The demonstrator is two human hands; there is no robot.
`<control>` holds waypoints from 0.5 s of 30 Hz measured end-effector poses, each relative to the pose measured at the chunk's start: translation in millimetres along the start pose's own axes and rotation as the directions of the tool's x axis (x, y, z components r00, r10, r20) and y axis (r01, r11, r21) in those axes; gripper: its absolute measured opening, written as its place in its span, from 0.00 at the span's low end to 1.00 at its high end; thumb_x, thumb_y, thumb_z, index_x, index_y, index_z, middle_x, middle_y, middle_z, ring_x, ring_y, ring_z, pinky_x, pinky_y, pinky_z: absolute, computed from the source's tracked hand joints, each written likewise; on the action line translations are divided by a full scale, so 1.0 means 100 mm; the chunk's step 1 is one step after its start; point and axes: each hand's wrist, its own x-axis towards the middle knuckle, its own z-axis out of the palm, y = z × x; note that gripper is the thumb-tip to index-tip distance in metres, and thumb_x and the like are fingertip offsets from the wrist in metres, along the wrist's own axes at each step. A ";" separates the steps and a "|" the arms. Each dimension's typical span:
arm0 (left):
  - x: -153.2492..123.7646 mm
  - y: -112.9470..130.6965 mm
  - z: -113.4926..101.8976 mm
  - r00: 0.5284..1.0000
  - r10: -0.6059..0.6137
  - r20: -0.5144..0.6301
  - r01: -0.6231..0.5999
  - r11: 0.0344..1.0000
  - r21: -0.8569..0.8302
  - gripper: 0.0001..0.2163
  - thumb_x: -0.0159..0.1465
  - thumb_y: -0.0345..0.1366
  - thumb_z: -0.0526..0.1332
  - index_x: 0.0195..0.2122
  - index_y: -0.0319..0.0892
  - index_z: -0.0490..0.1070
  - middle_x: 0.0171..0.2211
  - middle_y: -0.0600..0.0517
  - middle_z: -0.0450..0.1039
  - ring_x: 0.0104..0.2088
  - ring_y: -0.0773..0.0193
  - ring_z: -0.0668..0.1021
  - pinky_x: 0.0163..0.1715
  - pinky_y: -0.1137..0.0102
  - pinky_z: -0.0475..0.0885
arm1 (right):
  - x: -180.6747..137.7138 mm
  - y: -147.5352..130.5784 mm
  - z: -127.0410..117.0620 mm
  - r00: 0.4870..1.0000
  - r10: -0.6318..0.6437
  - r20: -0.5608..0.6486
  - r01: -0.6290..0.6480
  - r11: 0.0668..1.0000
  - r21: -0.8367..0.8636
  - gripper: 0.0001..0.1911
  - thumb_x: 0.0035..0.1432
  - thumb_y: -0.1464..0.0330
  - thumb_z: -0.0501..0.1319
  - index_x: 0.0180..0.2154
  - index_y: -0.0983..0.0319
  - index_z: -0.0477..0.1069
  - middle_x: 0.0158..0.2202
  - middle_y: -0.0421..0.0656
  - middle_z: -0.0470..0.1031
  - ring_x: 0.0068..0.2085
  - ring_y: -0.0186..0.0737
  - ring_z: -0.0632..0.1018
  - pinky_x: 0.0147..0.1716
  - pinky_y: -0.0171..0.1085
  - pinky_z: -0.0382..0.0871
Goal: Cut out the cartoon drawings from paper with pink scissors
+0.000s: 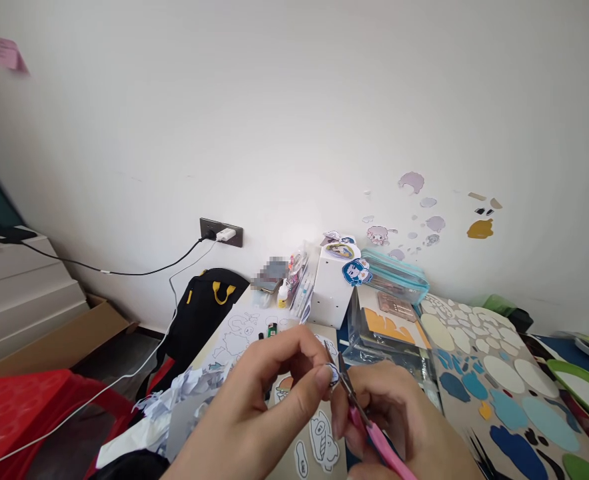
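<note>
My left hand (264,400) pinches a small paper cutout (332,373) between thumb and fingertips, low in the middle of the view. My right hand (404,420) is wrapped round small pink-handled scissors (369,427), whose blades meet the cutout's edge. Under both hands lies a sheet with outlined cartoon figures (319,440). Crumpled paper scraps (184,393) are heaped just left of my left hand.
A white box with stickers (332,287), a teal zip pouch (394,277) and a glue bottle (283,293) stand at the back of the table. A board with coloured paper shapes (494,373) lies right. A black bag (204,307), red stool (29,407) and charger cables sit left.
</note>
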 end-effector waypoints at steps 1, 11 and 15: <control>0.00 0.00 0.00 1.000 0.000 0.009 0.000 1.000 -0.002 0.10 0.65 0.39 0.58 0.27 0.44 0.67 0.24 0.57 0.69 0.27 0.66 0.66 0.30 0.69 0.58 | 0.00 0.00 0.00 1.000 0.004 0.006 -0.004 1.000 -0.002 0.16 0.34 0.81 0.62 0.28 0.59 0.75 0.26 0.34 0.68 0.27 0.34 0.69 0.28 0.33 0.61; -0.01 0.03 0.01 0.999 -0.027 0.034 0.028 0.999 -0.025 0.10 0.64 0.38 0.59 0.26 0.43 0.67 0.24 0.56 0.71 0.27 0.66 0.68 0.31 0.69 0.59 | 0.02 0.04 -0.03 0.998 -0.024 0.050 0.027 0.998 -0.062 0.16 0.36 0.81 0.62 0.28 0.58 0.77 0.30 0.37 0.68 0.29 0.36 0.69 0.28 0.34 0.65; -0.01 0.01 0.01 0.998 -0.025 0.060 0.028 0.999 -0.043 0.10 0.64 0.39 0.59 0.26 0.43 0.66 0.24 0.56 0.71 0.28 0.65 0.69 0.32 0.69 0.60 | 0.02 0.11 -0.02 0.997 -0.071 0.010 0.071 0.996 -0.053 0.14 0.38 0.78 0.65 0.30 0.58 0.78 0.30 0.38 0.69 0.29 0.36 0.69 0.28 0.34 0.64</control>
